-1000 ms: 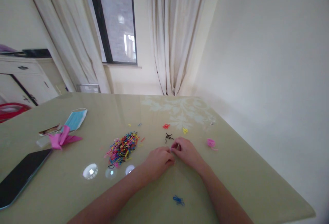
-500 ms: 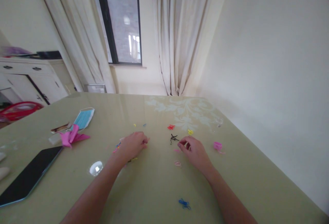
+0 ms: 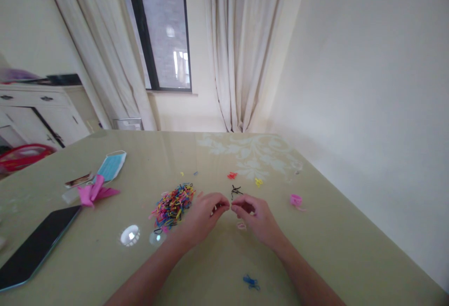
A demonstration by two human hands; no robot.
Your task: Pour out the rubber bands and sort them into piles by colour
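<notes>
My left hand (image 3: 206, 217) and my right hand (image 3: 258, 219) meet fingertip to fingertip over the table, both pinched closed. Whatever lies between their fingers is too small to make out. Just beyond the fingertips sits a little cluster of black rubber bands (image 3: 236, 190). A pale pink rubber band (image 3: 241, 226) lies beside my right hand, partly covered by it. Left of my left hand spreads a mixed heap of small coloured rubber bands (image 3: 174, 207). Farther back are red rubber bands (image 3: 232, 175) and yellow rubber bands (image 3: 258, 182); blue rubber bands (image 3: 251, 282) lie nearer me.
A pink coil-like item (image 3: 295, 200) is at the right. On the left are a dark tablet-like slab (image 3: 38, 245), a pink folded piece (image 3: 95, 191) and a blue face mask (image 3: 111, 165). A wall (image 3: 368, 109) runs along the table's right side.
My left hand has moved right, away from the heap, uncovering it, and now meets my right hand. My right hand has shifted slightly left and nearer me. The view has tilted a little.
</notes>
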